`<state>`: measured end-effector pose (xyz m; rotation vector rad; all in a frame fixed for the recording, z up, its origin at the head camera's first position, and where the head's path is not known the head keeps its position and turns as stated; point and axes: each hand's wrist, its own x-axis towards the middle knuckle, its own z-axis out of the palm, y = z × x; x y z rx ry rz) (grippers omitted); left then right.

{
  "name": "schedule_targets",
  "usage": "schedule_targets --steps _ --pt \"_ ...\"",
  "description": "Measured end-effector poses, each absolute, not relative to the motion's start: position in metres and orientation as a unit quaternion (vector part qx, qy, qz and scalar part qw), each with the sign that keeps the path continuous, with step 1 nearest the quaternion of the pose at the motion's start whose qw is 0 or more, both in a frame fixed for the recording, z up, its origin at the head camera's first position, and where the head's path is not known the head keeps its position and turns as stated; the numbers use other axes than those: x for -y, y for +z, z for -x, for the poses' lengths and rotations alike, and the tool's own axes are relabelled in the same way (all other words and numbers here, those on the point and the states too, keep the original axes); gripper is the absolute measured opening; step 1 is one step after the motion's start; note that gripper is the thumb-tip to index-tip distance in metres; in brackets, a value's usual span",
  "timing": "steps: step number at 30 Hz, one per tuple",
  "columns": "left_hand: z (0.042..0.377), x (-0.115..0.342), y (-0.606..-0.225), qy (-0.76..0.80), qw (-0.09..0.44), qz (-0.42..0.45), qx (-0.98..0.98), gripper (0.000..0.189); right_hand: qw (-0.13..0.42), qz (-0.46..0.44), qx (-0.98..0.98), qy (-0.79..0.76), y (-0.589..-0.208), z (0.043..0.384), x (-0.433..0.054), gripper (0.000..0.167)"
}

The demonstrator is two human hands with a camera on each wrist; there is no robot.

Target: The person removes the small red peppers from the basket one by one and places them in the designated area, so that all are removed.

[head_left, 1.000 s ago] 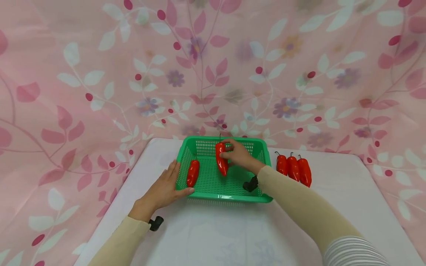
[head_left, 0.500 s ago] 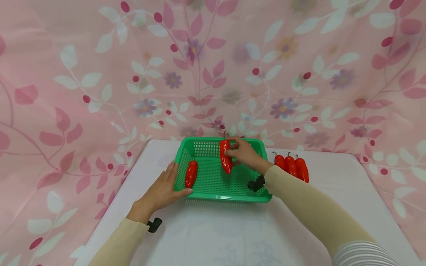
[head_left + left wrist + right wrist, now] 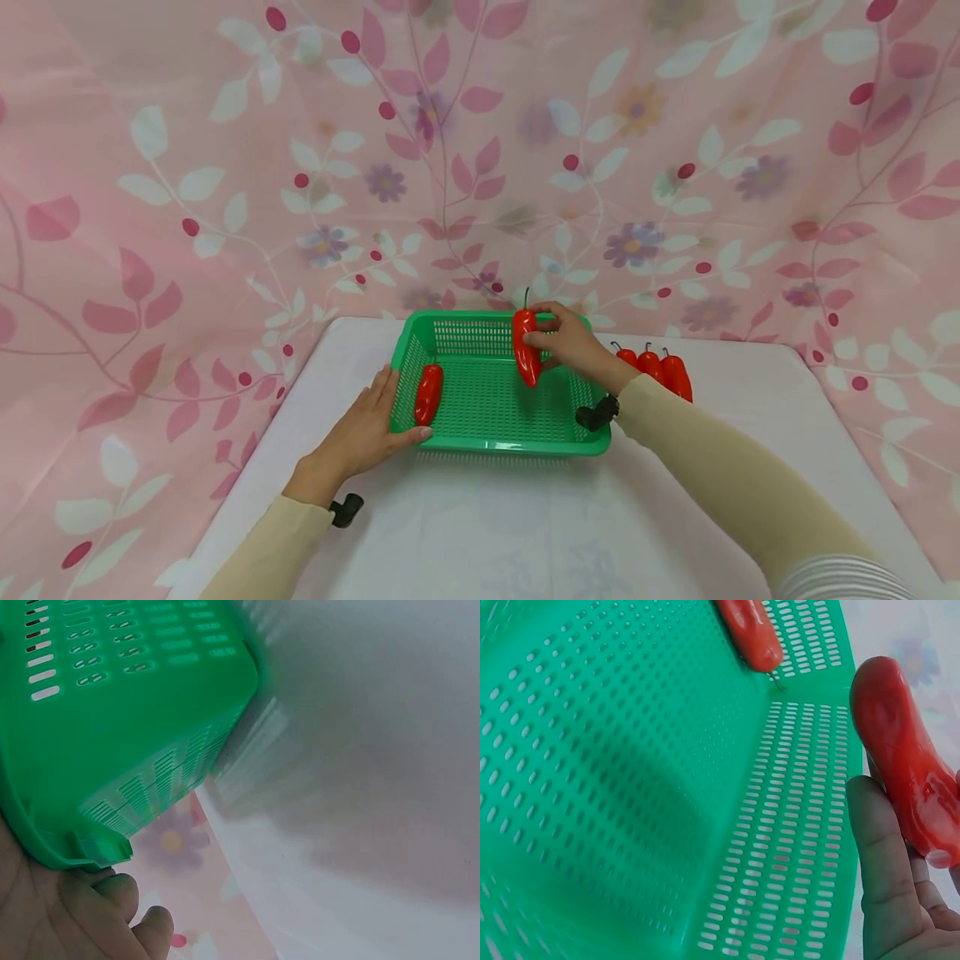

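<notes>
Above the back right part of the green plastic basket (image 3: 495, 446), my right hand (image 3: 573, 342) pinches a red pepper (image 3: 527, 350) between thumb and fingers, its stem pointing up. The right wrist view shows that same red pepper (image 3: 904, 750) at the right, held clear of the basket floor. A second red pepper (image 3: 429, 393) lies inside at the left end. My left hand (image 3: 363, 433) rests along the basket's left rim with straight fingers, the thumb at the front left corner. In the left wrist view the fingers (image 3: 112, 900) lie against the green rim (image 3: 67, 851).
Three more red peppers (image 3: 651, 367) lie side by side on the white tablecloth (image 3: 495, 533), right of the basket and partly behind my right forearm. A pink floral cloth (image 3: 480, 167) hangs directly behind the table.
My right hand has moved right with the pepper, raising it slightly above the basket. The left hand stays at the left rim. The head view has shifted a little.
</notes>
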<state>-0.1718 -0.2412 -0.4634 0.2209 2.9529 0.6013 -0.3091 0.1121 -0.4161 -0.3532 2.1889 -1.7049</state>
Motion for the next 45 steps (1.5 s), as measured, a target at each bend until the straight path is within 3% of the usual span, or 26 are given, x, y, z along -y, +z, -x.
schedule_targets --steps 45 --pt "0.172 0.242 -0.465 0.198 0.066 -0.071 -0.975 0.13 0.113 0.079 -0.825 -0.549 -0.411 0.3 -0.247 0.075"
